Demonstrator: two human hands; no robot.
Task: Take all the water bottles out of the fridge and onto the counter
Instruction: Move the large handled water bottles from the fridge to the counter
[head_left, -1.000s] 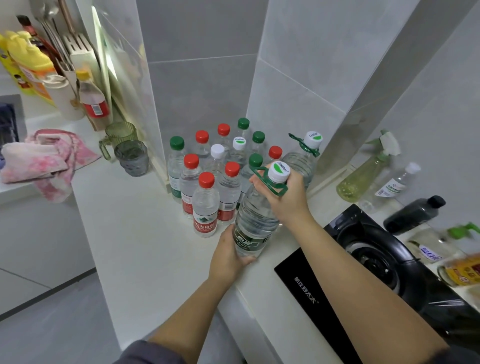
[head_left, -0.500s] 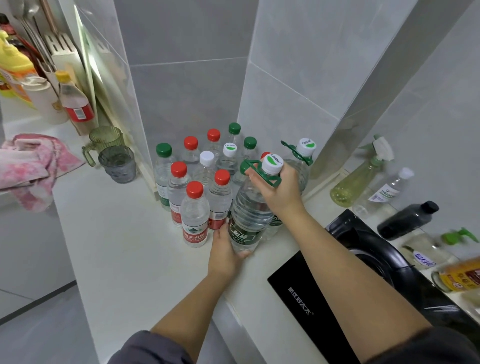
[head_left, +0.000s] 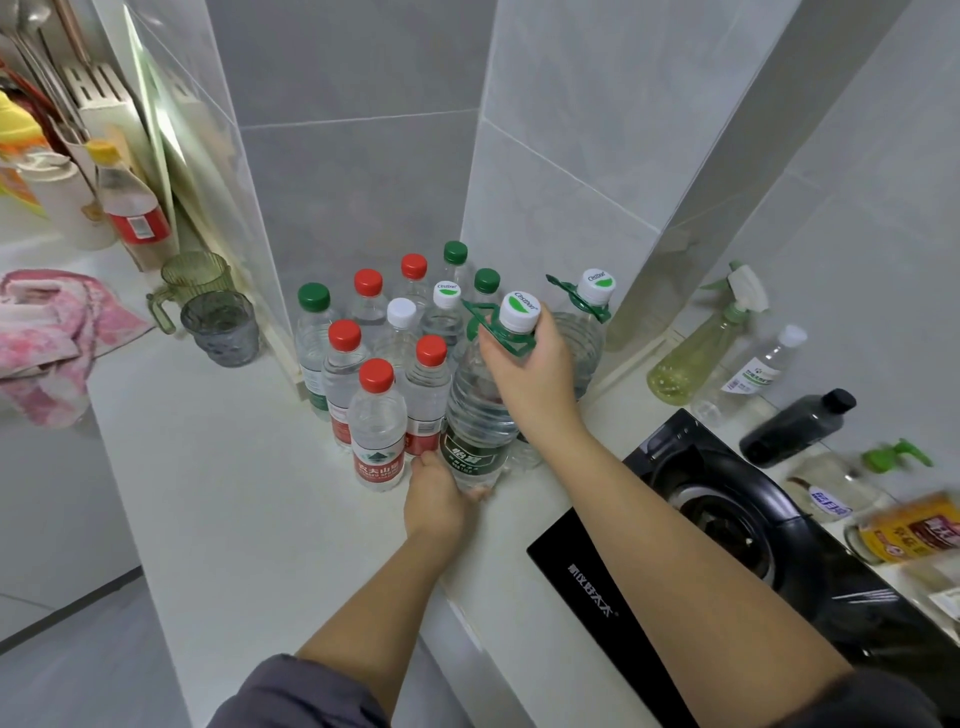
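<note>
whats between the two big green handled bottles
In the head view the right hand fills that gap, gripping the nearer big bottle at its neck; a smaller clear bottle shows its base under the wrist.

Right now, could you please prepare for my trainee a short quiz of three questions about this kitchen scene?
1. True or false: the right hand grips the large bottle near its neck.
2. What does the left hand hold? A. the large bottle's base; B. a mug; C. a towel.
3. Fill in: the front small bottle, nearest the counter edge, has a ___ cap.
Key: 1 true; 2 A; 3 red.
</note>
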